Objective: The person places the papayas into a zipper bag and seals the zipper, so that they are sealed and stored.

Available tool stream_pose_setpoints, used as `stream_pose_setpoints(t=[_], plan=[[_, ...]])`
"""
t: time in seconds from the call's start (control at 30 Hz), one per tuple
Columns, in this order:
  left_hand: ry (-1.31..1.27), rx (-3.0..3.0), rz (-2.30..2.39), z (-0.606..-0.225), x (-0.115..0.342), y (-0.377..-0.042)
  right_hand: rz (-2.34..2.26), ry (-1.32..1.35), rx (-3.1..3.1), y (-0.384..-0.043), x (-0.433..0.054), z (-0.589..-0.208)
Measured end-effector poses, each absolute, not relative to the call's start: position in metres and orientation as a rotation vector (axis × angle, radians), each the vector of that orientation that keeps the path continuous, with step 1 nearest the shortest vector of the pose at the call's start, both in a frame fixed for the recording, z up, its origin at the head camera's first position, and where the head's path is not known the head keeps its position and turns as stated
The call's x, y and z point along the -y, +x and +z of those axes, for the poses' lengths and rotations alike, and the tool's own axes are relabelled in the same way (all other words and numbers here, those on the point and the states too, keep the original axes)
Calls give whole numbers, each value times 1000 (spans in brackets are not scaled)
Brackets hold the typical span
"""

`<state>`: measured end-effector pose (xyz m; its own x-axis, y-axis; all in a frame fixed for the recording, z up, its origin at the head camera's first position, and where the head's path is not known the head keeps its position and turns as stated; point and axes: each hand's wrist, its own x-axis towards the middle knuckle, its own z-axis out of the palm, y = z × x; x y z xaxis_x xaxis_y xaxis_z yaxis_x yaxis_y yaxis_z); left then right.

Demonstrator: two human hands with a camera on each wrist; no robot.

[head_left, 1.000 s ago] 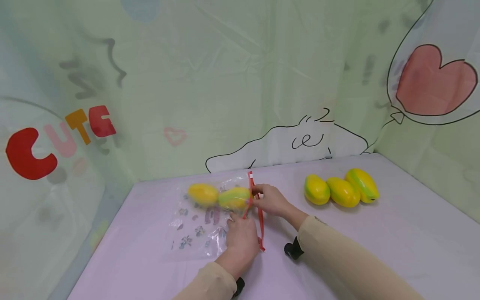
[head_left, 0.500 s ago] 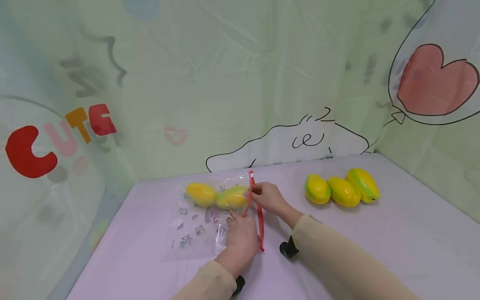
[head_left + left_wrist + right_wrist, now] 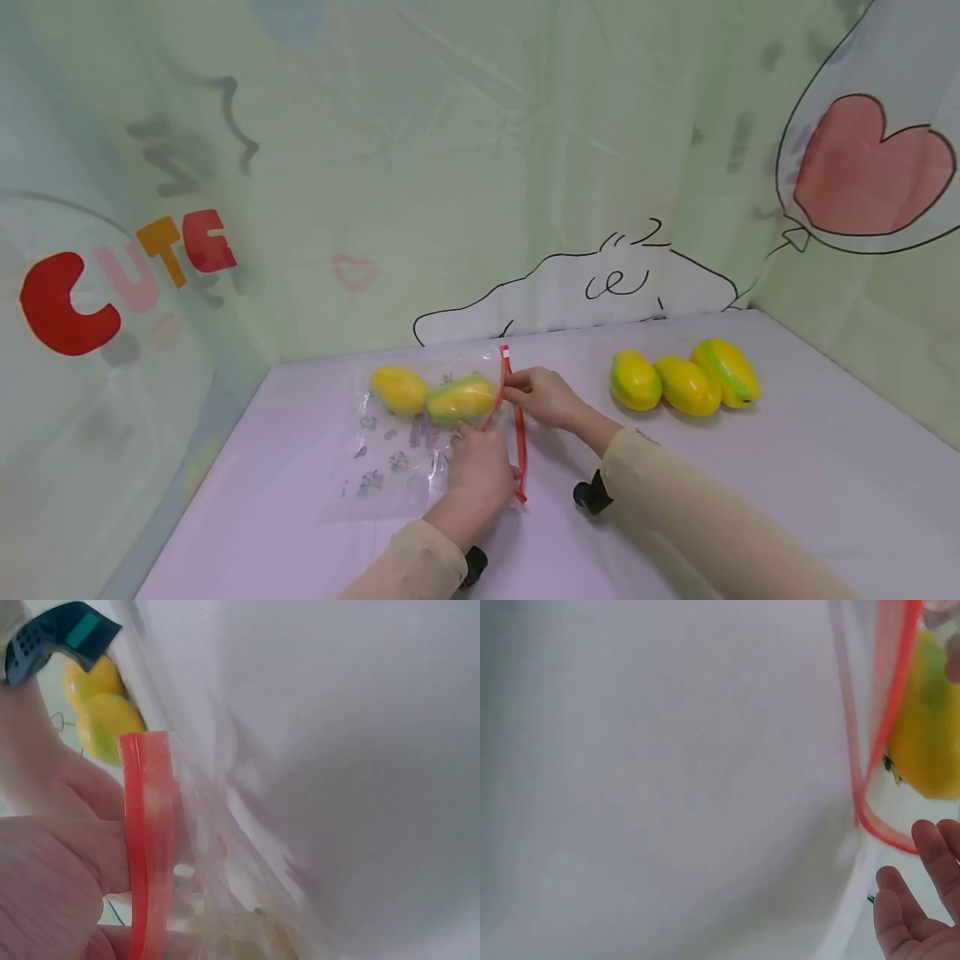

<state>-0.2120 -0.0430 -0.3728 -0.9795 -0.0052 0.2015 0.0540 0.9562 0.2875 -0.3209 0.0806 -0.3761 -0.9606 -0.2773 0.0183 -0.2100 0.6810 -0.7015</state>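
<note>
A clear zip bag (image 3: pixel 390 492) with small printed pictures lies on the table, its red-edged mouth (image 3: pixel 521 450) facing right. Inside it, end to end, are two yellow-green, papaya-like fruits, the left fruit (image 3: pixel 400 391) and the right fruit (image 3: pixel 461 399). My left hand (image 3: pixel 482 471) pinches the near side of the mouth; in the left wrist view the red strip (image 3: pixel 150 825) runs between thumb and fingers. At the mouth's far side, my right hand (image 3: pixel 546 397) has its fingertips by the red edge. The right wrist view shows those fingers (image 3: pixel 930 855) spread, gripping nothing.
Three more yellow-green fruits (image 3: pixel 686 385) sit close together on the right of the lilac-covered table (image 3: pixel 750 492). A pale printed curtain (image 3: pixel 450 167) rises behind and at both sides. Black wrist cameras (image 3: pixel 592 493) hang beneath the forearms.
Both fruits in the bag have slid slightly left, away from the mouth. The right fingertips have drawn back a little to the red edge; the left hand has barely moved.
</note>
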Motion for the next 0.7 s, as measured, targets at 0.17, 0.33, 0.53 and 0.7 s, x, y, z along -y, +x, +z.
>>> stream_pose_setpoints(t=[0.17,0.33,0.53,0.7], plan=[[-17,2973,-464,-369,43,-214,-1111,-481,-2777,-314,-107,-362],[17,3043,-495,-369,41,-214,-1126,-526,-2716,-304,-148,-345],[42,3034,-494,-370,41,-213,-1186,-533,-2688,-292,-211,-322],[24,3036,-488,-370,41,-212,-1160,-454,-2798,-287,-271,-305]])
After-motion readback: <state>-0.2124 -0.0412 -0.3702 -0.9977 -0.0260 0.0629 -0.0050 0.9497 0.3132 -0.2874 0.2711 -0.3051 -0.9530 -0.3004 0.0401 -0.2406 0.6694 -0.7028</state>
